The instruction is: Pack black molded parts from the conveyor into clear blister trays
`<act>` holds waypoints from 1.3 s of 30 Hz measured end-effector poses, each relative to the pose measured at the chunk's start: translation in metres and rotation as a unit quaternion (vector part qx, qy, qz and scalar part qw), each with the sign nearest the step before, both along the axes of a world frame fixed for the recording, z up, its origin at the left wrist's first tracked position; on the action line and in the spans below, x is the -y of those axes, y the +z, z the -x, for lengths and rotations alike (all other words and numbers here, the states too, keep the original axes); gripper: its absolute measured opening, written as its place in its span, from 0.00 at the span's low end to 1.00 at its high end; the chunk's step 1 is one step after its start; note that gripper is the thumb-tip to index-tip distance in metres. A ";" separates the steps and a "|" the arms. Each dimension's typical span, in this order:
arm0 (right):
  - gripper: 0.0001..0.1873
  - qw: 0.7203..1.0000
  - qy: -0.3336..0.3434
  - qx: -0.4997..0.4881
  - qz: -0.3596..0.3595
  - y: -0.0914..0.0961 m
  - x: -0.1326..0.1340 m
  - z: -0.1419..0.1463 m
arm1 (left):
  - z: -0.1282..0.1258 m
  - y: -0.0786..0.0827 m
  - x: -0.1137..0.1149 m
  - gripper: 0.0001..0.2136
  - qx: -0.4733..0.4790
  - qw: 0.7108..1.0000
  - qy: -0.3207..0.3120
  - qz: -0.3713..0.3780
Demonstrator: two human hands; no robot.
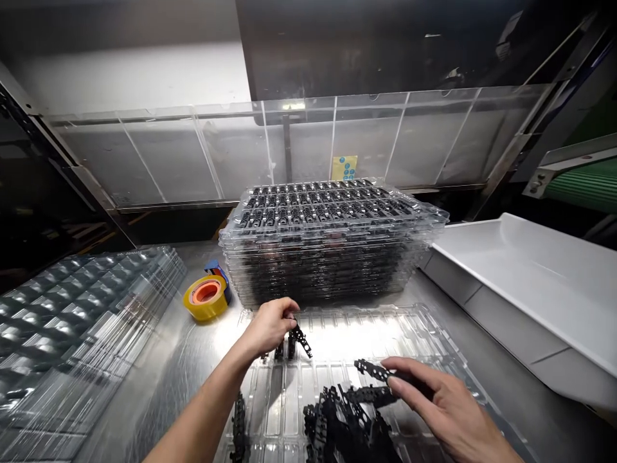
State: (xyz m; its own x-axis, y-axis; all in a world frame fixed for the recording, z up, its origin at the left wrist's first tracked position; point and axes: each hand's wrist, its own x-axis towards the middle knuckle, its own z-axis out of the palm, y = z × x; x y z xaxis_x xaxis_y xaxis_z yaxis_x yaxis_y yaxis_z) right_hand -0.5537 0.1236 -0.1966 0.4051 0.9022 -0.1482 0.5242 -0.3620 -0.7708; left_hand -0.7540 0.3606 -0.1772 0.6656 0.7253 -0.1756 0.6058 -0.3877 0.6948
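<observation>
A clear plastic tray (434, 334) with rows of empty pockets lies on the steel bench before me. My left hand (270, 325) is closed on a small black plastic part (301, 339), held over the tray's far left pockets beside two parts standing in slots. My right hand (443, 405) pinches another black part (373, 371) between thumb and fingers above a loose heap of black parts (342, 418) lying in the tray's near middle. A few more parts (238, 418) sit in a pocket at the near left.
A tall stack of filled clear trays (328, 244) stands just behind. Empty clear trays (72, 321) are piled at the left. A yellow tape roll (206, 298) lies by the stack. A white chute (530, 283) slopes in from the right. A clear panel (289, 148) closes the back.
</observation>
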 end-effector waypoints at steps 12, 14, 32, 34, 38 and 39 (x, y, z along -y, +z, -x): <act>0.18 0.989 -0.022 0.050 -0.138 0.011 -0.019 0.016 | -0.024 -0.025 0.014 0.15 -0.034 0.987 -0.005 -0.154; 0.19 0.987 0.004 0.050 -0.152 0.015 -0.044 0.030 | -0.006 -0.018 0.028 0.13 -0.031 0.986 0.010 -0.161; 0.10 0.936 0.133 0.312 -0.093 -0.031 -0.104 0.054 | 0.114 -0.008 0.105 0.17 -0.184 0.971 -0.061 -0.142; 0.09 0.927 0.159 0.319 -0.117 -0.031 -0.107 0.054 | 0.115 -0.009 0.103 0.16 -0.201 0.963 -0.082 -0.158; 0.10 0.926 0.170 0.307 -0.142 -0.036 -0.109 0.054 | 0.128 -0.016 0.094 0.16 -0.170 0.961 -0.112 -0.185; 0.11 0.929 0.168 0.296 -0.147 -0.036 -0.108 0.053 | 0.131 -0.016 0.091 0.18 -0.140 0.967 -0.108 -0.181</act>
